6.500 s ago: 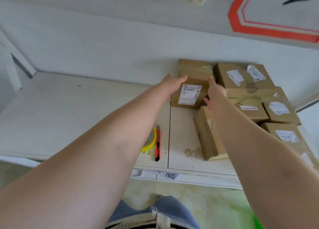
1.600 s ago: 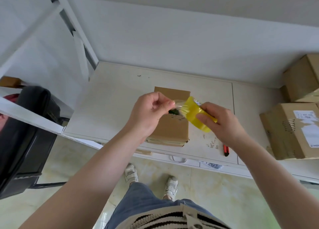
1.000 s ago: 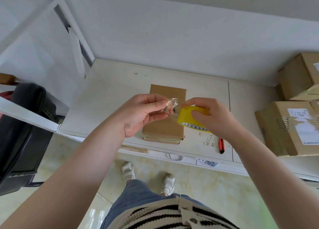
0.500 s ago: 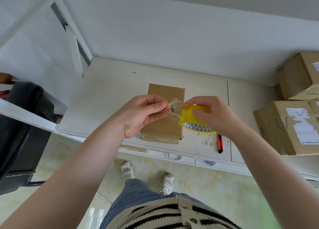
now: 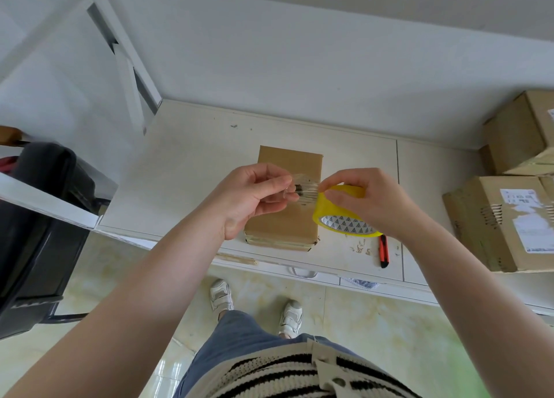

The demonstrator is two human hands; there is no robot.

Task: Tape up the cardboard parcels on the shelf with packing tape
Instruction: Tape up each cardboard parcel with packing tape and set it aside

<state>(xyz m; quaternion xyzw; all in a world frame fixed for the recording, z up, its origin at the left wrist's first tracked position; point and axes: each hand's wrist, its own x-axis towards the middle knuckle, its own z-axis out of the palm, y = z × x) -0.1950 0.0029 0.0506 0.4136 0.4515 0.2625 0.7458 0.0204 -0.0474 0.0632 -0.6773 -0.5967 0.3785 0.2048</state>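
While the left hand pinches tape end, right hand grips yellow roll — label unreadable.

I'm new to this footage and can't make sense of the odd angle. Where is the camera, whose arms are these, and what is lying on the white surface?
The camera sits on a person's head and looks forward and down, so the two bare arms are the wearer's own; their shoes show on the floor below. There is no machine. The left hand pinches the loose end of clear tape, pulled from a yellow tape roll that the right hand grips. Below them, on the white shelf, lies a small cardboard parcel. A red utility knife lies to its right, near the shelf's front edge. More cardboard boxes are stacked at the far right.
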